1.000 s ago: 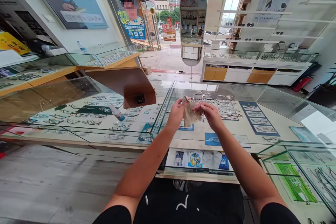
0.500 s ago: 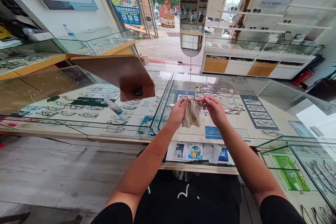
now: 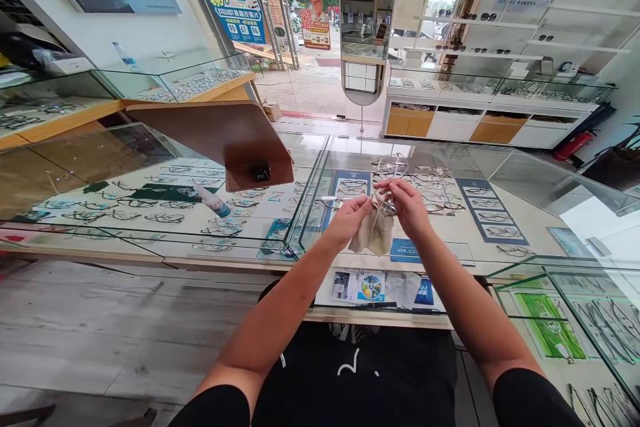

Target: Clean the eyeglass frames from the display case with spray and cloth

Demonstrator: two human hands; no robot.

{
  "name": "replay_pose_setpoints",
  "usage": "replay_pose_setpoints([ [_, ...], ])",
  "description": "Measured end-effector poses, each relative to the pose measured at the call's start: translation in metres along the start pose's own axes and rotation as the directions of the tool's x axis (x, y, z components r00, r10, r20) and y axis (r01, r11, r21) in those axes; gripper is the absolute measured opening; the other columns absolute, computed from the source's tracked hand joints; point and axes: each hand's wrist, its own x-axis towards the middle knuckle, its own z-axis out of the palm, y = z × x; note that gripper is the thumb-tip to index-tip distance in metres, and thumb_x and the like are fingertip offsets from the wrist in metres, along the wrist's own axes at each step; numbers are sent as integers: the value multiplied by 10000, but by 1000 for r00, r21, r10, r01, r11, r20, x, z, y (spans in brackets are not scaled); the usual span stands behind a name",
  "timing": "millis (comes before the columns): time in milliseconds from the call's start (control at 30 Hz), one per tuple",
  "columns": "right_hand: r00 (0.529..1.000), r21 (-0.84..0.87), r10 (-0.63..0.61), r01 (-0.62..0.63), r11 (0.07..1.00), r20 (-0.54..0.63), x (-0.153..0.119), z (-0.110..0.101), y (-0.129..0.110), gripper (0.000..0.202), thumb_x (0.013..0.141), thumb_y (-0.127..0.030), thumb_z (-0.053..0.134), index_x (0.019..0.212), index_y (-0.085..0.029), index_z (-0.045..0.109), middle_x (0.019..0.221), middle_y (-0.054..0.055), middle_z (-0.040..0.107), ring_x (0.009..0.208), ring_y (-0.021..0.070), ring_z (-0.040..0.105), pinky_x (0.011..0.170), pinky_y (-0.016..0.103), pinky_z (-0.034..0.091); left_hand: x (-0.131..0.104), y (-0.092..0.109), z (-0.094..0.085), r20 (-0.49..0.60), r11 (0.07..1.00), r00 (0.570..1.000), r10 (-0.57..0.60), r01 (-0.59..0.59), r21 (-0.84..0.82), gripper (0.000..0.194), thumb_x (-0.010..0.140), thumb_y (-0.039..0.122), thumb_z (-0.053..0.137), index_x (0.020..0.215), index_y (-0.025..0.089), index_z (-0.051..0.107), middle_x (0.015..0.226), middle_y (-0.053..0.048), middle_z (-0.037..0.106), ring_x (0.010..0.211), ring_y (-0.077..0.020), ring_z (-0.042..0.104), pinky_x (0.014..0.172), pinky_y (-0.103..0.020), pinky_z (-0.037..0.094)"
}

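My left hand [image 3: 351, 220] is closed with its fingers pinching a beige cloth [image 3: 374, 235], which hangs in folds above the glass counter. My right hand [image 3: 406, 205] is closed on a thin-framed pair of glasses [image 3: 386, 209], held against the top of the cloth. Fingers and cloth hide much of the frame. Both hands are close together, nearly touching. Beneath them, inside the glass case, several eyeglass frames [image 3: 443, 203] lie in rows.
A brown tilted board, seemingly a mirror's back [image 3: 200, 133], stands on the counter at left. Near it is a small bottle [image 3: 213, 201]. Leaflets [image 3: 371, 287] lie on a lower shelf before me. A glass case [image 3: 595, 320] stands at right, a tall mirror [image 3: 367, 27] ahead.
My left hand has shifted slightly right and down with the cloth, which now hangs lower. My right hand has turned, and the glasses show more clearly beside the cloth.
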Motion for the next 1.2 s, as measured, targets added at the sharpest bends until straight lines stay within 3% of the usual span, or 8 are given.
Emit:
replay_pose_setpoints([
  [367,999,95,52,-51,994,-2,-3,7,3,221,930,-512,793,974,-300,839,1121,38,819,973,215,661,885,350,514,1,-9,8,-87,991,996,-1,-11,-136,518,750,538,993,1038,151,804,907,-38,810,775,-157,735,743,-257,563],
  [500,999,43,29,-30,999,23,-5,8,5,216,960,-507,771,1005,-313,855,1143,35,825,1016,219,683,923,359,516,1,-12,8,-75,983,997,-5,-9,-184,531,780,553,973,1082,154,794,907,-38,812,793,-165,756,738,-258,576],
  [733,997,-54,27,-23,998,70,-7,8,8,291,976,-554,748,1110,-330,876,1179,48,828,1122,260,707,1036,420,528,0,-13,8,-75,975,995,-64,46,-218,525,863,564,908,1143,133,805,981,-98,836,934,-245,803,861,-338,620],
  [900,996,-131,-25,37,991,87,-8,12,4,304,979,-571,744,1107,-335,886,1172,44,832,1173,271,705,1056,426,526,2,-14,8,-99,970,994,-52,27,-240,526,809,554,954,1075,123,812,960,-103,835,964,-269,809,886,-355,626],
  [1200,996,-147,-21,33,989,82,-10,19,-3,303,942,-583,769,1038,-329,903,1120,34,817,1176,287,699,1111,448,499,2,-7,9,-69,968,997,-18,0,-252,564,720,479,1031,1105,141,796,958,-84,826,1005,-271,803,914,-363,620],
])
